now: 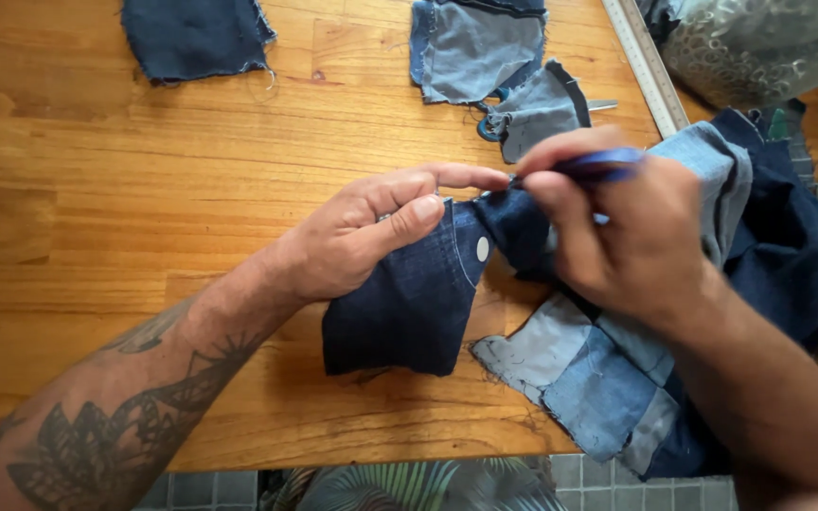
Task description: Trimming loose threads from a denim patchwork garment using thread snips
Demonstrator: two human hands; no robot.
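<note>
Two hands are busy here at the middle of the wooden table point(144, 189). Your left hand point(371, 232) lies on a dark blue denim pocket piece with a small white round button point(409, 303); the thumb and the stretched forefinger press its upper edge flat, so the hand is mostly open and pins the cloth, it does not close around it. Your right hand point(627, 237) is closed around a slim blue tool, maybe a seam ripper or a pen point(598, 166), and its tip meets the fabric just beside your left forefinger. I cannot tell exactly what tool it is, because the fingers cover most of it.

The pocket piece is near the front edge of the table, and it touches on its right a patchwork of light and mid blue denim panels point(589, 378), which hangs partly over the edge. Far on the table lie a dark square denim scrap point(191, 38), some pale denim cut-offs point(485, 57) and a metal ruler point(646, 61).

I judge you are working on the seam at the top corner of the pocket. The next move needs the cloth kept tight, and the tip guided slowly, away from your forefinger.
</note>
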